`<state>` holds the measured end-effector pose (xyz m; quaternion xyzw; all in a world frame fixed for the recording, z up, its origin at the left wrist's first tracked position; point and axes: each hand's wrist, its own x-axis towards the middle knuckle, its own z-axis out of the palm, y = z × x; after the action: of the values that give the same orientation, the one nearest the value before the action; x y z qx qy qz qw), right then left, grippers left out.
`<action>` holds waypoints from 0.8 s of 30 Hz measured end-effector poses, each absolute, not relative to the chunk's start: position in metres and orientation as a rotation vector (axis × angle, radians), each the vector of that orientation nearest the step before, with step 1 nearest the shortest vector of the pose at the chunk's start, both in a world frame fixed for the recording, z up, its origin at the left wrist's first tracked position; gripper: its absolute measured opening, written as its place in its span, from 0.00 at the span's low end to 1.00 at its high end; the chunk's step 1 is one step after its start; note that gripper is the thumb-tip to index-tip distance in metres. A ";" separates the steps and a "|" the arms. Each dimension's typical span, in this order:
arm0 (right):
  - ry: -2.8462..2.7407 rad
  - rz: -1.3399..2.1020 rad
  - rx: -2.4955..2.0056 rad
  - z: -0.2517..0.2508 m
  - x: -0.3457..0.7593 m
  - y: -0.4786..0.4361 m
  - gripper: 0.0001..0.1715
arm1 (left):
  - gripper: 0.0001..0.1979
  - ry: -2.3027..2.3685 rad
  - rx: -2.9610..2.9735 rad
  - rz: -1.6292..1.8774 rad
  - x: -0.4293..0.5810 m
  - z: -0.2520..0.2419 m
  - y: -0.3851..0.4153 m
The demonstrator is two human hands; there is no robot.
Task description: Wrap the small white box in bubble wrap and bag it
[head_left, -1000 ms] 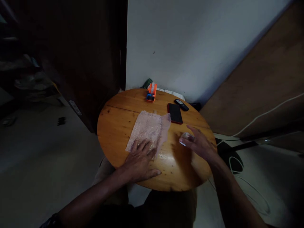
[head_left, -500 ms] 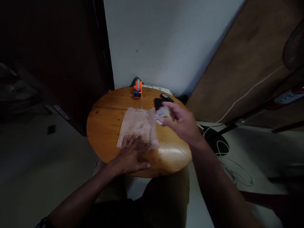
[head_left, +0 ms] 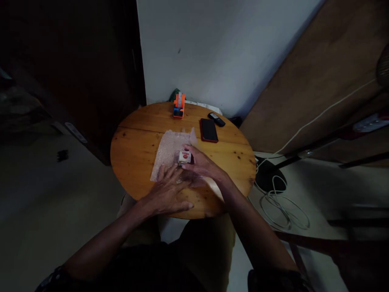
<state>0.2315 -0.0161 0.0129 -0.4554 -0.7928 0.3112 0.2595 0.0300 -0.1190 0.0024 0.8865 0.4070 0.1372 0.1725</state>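
Note:
A sheet of pink bubble wrap (head_left: 167, 151) lies on a round wooden table (head_left: 136, 134). My left hand (head_left: 168, 192) rests flat on the sheet's near edge, fingers spread. My right hand (head_left: 200, 166) holds a small white box with a red mark (head_left: 184, 156) down on the sheet, fingers curled round it. The two hands nearly touch.
An orange and blue tape dispenser (head_left: 179, 106) stands at the table's far edge. A dark phone (head_left: 208, 129) and a small black remote (head_left: 216, 119) lie to the right of it. White cables (head_left: 278, 202) coil on the floor at the right. A white wall rises behind the table.
My right hand picked up the small box from the table's right side, carried it left and set it on the bubble wrap. My left hand stayed on the sheet.

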 end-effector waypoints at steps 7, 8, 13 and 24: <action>-2.035 0.874 -1.219 -0.003 0.233 -0.023 0.33 | 0.14 1.392 2.508 0.673 0.012 0.002 -0.111; -2.026 0.883 -1.208 -0.004 0.232 -0.023 0.33 | 0.13 1.401 2.508 0.682 0.010 0.001 -0.110; -2.025 0.898 -1.168 -0.007 0.229 -0.025 0.33 | 0.10 1.398 2.524 0.687 0.008 -0.004 -0.107; -1.977 0.880 -1.163 -0.007 0.232 -0.031 0.42 | 0.06 1.247 2.668 0.511 -0.002 0.011 -0.101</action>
<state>0.2321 -0.0306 -0.0069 -0.4459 -0.7581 0.3375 0.3356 -0.0024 -0.1008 0.0106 0.8900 0.4160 0.1705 0.0762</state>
